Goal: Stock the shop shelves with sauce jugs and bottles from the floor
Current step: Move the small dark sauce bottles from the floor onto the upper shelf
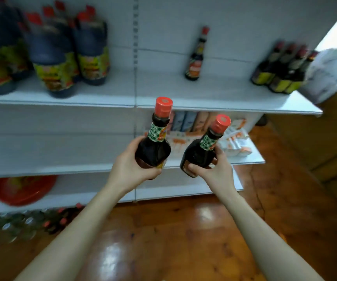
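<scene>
left hand [132, 166] grips upright bottle [155, 142] | right hand [214, 169] grips tilted bottle [202, 151] | shelf [214, 96] above, ahead, right nearer

Two dark red-capped bottles [153, 147] — held upright

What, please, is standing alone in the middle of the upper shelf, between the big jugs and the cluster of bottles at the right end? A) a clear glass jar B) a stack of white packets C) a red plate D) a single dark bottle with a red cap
D: a lone dark bottle with a red cap stands upright on the upper shelf, apart from the big jugs and the cluster of bottles.
</scene>
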Available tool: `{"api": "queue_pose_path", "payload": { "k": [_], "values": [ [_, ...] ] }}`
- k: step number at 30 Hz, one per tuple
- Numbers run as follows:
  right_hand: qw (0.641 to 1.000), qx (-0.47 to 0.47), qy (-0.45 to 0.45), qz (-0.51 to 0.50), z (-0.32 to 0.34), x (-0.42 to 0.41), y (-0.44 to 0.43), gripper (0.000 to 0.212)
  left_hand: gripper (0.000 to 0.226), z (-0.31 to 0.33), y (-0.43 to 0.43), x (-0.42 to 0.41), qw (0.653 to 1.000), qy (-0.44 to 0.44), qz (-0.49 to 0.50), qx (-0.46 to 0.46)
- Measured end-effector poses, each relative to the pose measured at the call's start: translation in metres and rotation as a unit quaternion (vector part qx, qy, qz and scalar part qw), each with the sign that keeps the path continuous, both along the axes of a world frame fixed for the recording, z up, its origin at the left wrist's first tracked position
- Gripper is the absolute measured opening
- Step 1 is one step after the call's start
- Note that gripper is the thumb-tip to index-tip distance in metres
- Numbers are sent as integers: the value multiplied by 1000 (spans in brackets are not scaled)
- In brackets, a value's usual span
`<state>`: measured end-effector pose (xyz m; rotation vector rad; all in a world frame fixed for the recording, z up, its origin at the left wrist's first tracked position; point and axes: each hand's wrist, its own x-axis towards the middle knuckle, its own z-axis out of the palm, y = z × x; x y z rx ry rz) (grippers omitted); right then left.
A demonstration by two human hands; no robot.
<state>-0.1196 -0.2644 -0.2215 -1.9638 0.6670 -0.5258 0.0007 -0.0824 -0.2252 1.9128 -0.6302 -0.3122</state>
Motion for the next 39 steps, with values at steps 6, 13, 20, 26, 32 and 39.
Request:
{"api": "queue_pose_path", "payload": {
  "k": [6,13,20,26,32,39],
  "values": [
    [995,-20,-30,-88,22,-40,-95,70,79,32,-113,-14,996,-20,-80,-46],
    [983,-27,-42,-177,16,-53,-204,75,81,37,-245,6,987,-54,-142,-53],
    [972,-35,-54,-226,22,-29,-325,79,80,39,-388,48,980,-31,-184,-62],
    [963,-41,-66,-257,29,-13,-407,78,83,39,-480,72,978,-20,-199,-59],
    [966,-35,-66,-248,24,2,-497,73,84,26,-554,82,984,-31,-168,-49],
    [985,-47,-45,-157,23,22,-605,76,89,16,-626,70,999,-10,-51,-14]
  ]
}}
